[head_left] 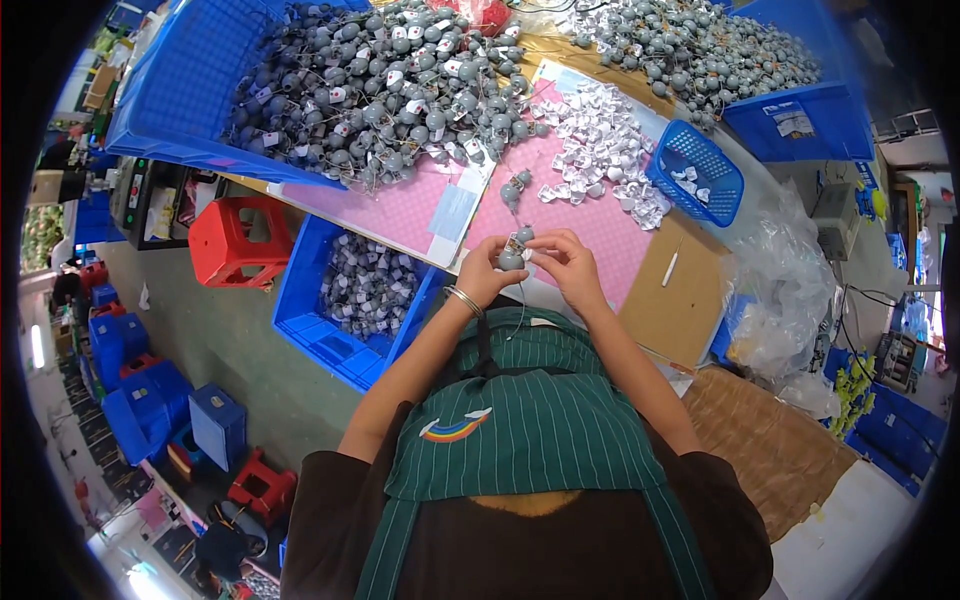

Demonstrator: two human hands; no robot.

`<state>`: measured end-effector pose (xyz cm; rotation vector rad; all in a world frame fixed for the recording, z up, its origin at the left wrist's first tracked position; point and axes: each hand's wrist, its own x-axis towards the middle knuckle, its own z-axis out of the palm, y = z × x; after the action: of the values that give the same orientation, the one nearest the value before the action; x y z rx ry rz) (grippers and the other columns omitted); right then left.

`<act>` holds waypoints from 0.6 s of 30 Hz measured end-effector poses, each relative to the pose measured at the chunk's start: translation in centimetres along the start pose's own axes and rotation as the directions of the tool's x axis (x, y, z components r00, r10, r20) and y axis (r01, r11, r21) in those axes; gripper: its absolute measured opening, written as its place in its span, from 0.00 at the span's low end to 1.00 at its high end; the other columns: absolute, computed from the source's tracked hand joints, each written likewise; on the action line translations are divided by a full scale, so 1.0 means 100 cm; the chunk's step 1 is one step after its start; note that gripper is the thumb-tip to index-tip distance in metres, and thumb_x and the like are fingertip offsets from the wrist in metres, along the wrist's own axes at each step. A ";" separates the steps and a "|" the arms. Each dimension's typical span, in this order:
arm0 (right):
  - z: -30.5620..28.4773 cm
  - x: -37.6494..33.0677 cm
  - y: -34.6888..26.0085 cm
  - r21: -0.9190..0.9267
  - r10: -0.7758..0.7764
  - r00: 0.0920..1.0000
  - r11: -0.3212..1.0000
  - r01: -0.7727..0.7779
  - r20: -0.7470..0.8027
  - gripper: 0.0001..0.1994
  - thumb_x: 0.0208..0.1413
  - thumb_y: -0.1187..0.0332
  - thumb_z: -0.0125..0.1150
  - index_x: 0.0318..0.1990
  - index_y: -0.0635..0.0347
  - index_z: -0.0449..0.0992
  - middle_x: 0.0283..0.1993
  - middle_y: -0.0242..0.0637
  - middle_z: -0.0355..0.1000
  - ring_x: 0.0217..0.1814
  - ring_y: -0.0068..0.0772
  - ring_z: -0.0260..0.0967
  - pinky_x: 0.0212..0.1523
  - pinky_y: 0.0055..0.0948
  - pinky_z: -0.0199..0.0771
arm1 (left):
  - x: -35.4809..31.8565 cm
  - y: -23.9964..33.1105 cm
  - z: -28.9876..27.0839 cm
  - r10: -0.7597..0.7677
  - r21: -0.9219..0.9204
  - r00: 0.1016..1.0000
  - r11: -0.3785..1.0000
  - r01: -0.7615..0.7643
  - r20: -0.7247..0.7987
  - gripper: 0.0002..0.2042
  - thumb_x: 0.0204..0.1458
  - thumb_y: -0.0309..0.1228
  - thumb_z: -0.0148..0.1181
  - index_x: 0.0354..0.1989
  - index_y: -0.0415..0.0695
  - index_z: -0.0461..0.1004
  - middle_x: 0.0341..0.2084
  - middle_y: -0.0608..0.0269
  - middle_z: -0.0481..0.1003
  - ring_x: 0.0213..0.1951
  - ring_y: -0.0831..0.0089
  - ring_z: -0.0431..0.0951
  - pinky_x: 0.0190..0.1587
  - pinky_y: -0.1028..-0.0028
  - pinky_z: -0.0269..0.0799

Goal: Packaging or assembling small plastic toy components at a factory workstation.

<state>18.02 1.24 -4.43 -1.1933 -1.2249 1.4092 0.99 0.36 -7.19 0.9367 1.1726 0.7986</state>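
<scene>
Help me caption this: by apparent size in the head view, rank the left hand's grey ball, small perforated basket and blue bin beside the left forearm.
1. Blue bin, clearly largest
2. Small perforated basket
3. Grey ball, far smallest

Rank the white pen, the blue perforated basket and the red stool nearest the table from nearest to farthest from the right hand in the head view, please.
From the right hand:
1. White pen: to its right, on the brown board.
2. Blue perforated basket: farther off, up and right.
3. Red stool: well left, past the left hand.
</scene>
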 end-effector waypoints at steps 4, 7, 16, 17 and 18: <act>-0.001 -0.007 -0.010 -0.177 -0.031 0.998 0.984 0.040 0.050 0.05 0.44 0.78 0.61 0.32 0.64 0.77 0.40 0.38 0.68 0.44 0.30 0.68 0.41 0.24 0.71 | -0.010 0.030 0.011 0.160 0.514 0.983 0.853 -0.090 -0.093 0.28 0.33 0.25 0.70 0.45 0.38 0.64 0.33 0.57 0.74 0.38 0.67 0.76 0.39 0.71 0.72; 0.005 -0.010 -0.020 -0.312 -0.153 0.987 0.936 0.163 0.058 0.09 0.42 0.78 0.63 0.34 0.64 0.75 0.40 0.39 0.67 0.42 0.33 0.69 0.42 0.27 0.71 | -0.015 0.046 0.020 0.189 0.634 0.971 0.772 -0.054 -0.146 0.28 0.32 0.27 0.70 0.45 0.39 0.66 0.33 0.52 0.74 0.36 0.62 0.77 0.37 0.68 0.71; 0.016 -0.011 -0.031 -0.228 -0.217 0.963 0.957 0.178 -0.160 0.14 0.38 0.82 0.66 0.34 0.67 0.70 0.47 0.40 0.61 0.42 0.30 0.70 0.44 0.24 0.76 | -0.019 0.050 0.023 0.383 0.631 0.920 0.734 -0.253 -0.077 0.25 0.32 0.24 0.68 0.44 0.40 0.68 0.34 0.48 0.73 0.39 0.50 0.74 0.39 0.63 0.70; 0.014 -0.011 -0.030 -0.249 -0.236 0.962 0.948 0.198 -0.136 0.14 0.39 0.81 0.66 0.35 0.66 0.70 0.45 0.40 0.63 0.41 0.29 0.70 0.41 0.24 0.76 | -0.019 0.050 0.024 0.383 0.630 0.920 0.735 -0.252 -0.078 0.25 0.32 0.24 0.68 0.44 0.40 0.68 0.34 0.48 0.73 0.39 0.50 0.74 0.39 0.63 0.70; 0.013 -0.011 -0.029 -0.269 -0.256 0.960 0.938 0.218 -0.112 0.14 0.39 0.80 0.67 0.35 0.66 0.70 0.44 0.39 0.65 0.40 0.29 0.71 0.39 0.23 0.76 | -0.020 0.051 0.024 0.391 0.625 0.918 0.734 -0.267 -0.067 0.25 0.33 0.25 0.68 0.45 0.41 0.69 0.34 0.49 0.74 0.36 0.54 0.75 0.38 0.64 0.71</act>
<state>17.02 0.31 -1.40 -1.2487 -1.4242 0.9903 2.74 0.25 -1.50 1.6746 1.4986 0.8196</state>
